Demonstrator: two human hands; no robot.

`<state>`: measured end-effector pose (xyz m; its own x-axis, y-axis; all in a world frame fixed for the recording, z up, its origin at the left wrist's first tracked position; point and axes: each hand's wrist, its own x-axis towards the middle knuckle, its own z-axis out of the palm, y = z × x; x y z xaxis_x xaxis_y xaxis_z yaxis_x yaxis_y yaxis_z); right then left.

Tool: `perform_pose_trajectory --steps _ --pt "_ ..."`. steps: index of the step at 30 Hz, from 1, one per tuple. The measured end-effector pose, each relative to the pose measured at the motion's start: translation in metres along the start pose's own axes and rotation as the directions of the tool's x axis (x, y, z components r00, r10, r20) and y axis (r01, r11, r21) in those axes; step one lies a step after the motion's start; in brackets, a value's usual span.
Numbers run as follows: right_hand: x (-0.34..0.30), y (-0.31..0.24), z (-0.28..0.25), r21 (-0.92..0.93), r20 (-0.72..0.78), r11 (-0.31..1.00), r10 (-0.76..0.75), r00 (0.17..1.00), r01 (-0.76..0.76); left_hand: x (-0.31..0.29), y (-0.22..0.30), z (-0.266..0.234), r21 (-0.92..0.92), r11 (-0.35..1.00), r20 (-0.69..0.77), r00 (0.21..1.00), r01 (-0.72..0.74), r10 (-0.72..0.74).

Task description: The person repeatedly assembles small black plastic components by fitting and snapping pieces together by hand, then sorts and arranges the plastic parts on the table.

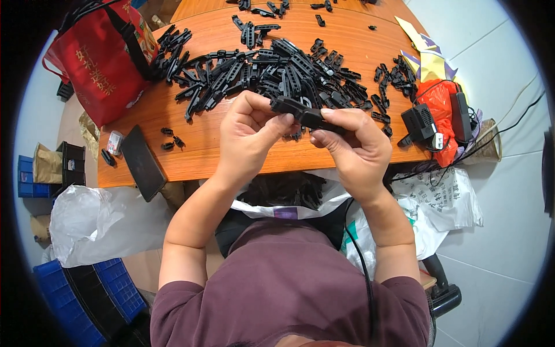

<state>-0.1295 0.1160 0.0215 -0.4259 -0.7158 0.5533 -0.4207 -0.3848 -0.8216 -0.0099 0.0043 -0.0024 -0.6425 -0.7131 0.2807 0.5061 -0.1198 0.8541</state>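
Observation:
Both my hands hold one black plastic part (309, 117) between them, above the near edge of the table. My left hand (251, 130) pinches its left end with thumb and fingers. At the other end, my right hand (357, 141) grips it between thumb and forefinger. Whether it is one piece or two joined pieces I cannot tell. Just beyond my hands lies a large heap of similar long black plastic parts (277, 72), with several smaller black pieces (399, 78) to its right.
A red bag (101, 61) stands at the table's left, near a dark phone-like slab (143, 163). A black power adapter (420, 121) and an orange plastic bag (444, 115) sit at the right edge. Below the table edge, an open white sack (341, 202) holds more black parts.

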Motion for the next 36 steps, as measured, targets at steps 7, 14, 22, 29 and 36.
perform_pose_trajectory --steps 7,14,22,29,36 --pt "-0.004 0.001 0.006 0.112 -0.012 0.989 0.094 0.995 -0.092 -0.005 0.001 0.005 -0.104 0.994 -0.008 1.0 0.03 -0.031" --pt "-0.014 -0.006 0.015 0.384 -0.062 0.906 0.217 0.974 -0.177 -0.003 0.0 -0.002 -0.01 0.972 0.206 0.951 -0.234 0.231" --pt "-0.017 -0.001 0.011 0.191 -0.103 0.978 0.106 0.989 -0.085 -0.005 0.014 -0.002 0.12 0.935 0.377 0.887 -0.332 0.267" --pt "0.002 -0.015 -0.001 -0.17 0.002 0.985 0.04 0.999 -0.039 -0.007 0.011 -0.006 0.184 0.926 0.275 0.922 -0.33 0.274" --pt "-0.001 -0.016 -0.003 -0.318 0.212 0.948 0.083 0.974 -0.011 -0.014 0.006 -0.017 0.145 0.943 0.297 0.922 -0.299 0.246"
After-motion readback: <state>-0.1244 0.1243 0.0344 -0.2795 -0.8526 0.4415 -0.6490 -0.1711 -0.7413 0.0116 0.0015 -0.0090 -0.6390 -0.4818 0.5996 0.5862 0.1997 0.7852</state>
